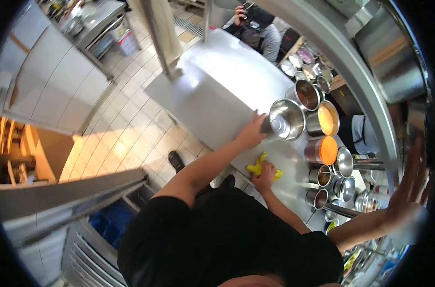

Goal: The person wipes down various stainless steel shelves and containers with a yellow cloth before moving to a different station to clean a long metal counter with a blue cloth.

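Observation:
My left hand [252, 132] reaches over the steel counter [212, 112], fingers apart, beside the near side of a shiny steel bowl [287, 119]; fingertips seem to touch its outer wall. Bunched under my right hand [264, 180] is a yellow cloth [257, 167], pressed on the counter, with its ends showing on both sides of the fingers. Right of the bowl stand a steel pot of dark red-brown contents [307, 93], a pot of orange contents [328, 118] and a container with an orange top [328, 150].
Smaller steel pots [320, 175] and lidded pots [344, 161] line the counter's right side. Beyond its far end is a person [263, 33] holding a dark device. Another bare arm [370, 229] reaches along the right edge; whose is unclear. A post [155, 38] rises from the counter.

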The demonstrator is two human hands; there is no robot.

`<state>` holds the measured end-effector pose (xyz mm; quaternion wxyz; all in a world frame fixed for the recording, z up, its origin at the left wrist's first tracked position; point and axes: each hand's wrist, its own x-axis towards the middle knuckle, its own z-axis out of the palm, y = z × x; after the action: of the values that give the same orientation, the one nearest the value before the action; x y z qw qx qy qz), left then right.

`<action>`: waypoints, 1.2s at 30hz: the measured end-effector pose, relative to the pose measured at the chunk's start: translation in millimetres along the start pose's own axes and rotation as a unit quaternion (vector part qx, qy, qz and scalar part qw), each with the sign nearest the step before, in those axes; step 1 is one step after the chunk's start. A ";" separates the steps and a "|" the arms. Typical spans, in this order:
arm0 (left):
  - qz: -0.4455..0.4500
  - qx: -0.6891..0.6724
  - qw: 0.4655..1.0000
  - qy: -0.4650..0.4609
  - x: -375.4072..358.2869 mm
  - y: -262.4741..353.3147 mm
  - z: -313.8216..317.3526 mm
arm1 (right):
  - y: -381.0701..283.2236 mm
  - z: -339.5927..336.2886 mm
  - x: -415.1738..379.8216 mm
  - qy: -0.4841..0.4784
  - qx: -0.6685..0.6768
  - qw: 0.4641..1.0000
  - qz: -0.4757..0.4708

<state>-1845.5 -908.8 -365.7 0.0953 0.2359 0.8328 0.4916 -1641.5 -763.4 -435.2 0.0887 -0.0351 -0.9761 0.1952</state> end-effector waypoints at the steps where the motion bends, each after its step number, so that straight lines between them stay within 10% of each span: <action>1: -0.007 0.012 0.999 0.029 -9.2 -25.1 -5.0 | -19.9 2.0 3.4 -0.018 0.059 0.998 0.001; 6: 0.069 -0.037 0.990 0.116 -79.8 -121.6 -115.4 | -132.7 67.5 69.7 -0.046 -0.023 0.996 -0.078; 19: -0.228 -0.041 0.906 0.355 -242.4 -257.5 -395.1 | -324.0 206.6 268.7 0.025 0.117 0.968 -0.222; 33: -0.382 -0.047 0.849 0.362 -265.4 -372.9 -542.6 | -371.1 166.1 316.2 -0.135 -0.102 0.980 -0.100; 36: -0.404 0.039 0.844 0.352 -288.7 -442.1 -553.7 | -454.0 129.8 341.8 -0.137 0.163 0.966 -0.144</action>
<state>-1942.8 -1657.0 -492.6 -0.0232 -0.3063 0.8508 0.4264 -2016.7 -1195.1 -322.7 -0.0140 0.1480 -0.9287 0.3397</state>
